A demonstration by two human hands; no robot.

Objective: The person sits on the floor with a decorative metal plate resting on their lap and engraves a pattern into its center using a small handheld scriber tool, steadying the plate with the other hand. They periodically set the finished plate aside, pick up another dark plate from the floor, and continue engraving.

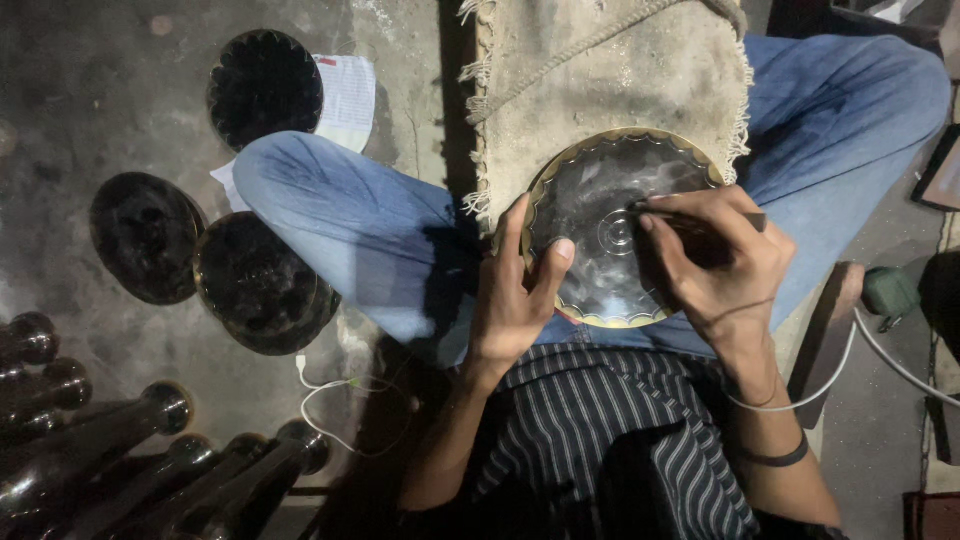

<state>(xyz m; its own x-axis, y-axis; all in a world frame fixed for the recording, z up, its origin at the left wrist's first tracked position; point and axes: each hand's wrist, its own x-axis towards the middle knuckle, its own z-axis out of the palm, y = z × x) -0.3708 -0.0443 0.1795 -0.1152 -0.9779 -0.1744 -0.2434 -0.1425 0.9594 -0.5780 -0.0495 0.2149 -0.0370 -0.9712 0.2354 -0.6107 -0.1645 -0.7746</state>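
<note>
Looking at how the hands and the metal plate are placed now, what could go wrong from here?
1. The left hand grips the round metal plate only at its scalloped rim, thumb on the face; the plate may turn or slide on the cloth pad.
2. The right hand presses a thin dark tool close to the left thumb; a slip might hurt it.
3. The light is dim, so fine marks may be misplaced.

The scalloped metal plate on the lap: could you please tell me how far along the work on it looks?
Done: faint concentric rings show at the centre of the scalloped metal plate resting on the cloth pad. In hand: the left hand steadies its rim while the right hand presses a thin tool to its face. Left: most of the face looks plain; three dark plates lie untouched on the floor.
</note>
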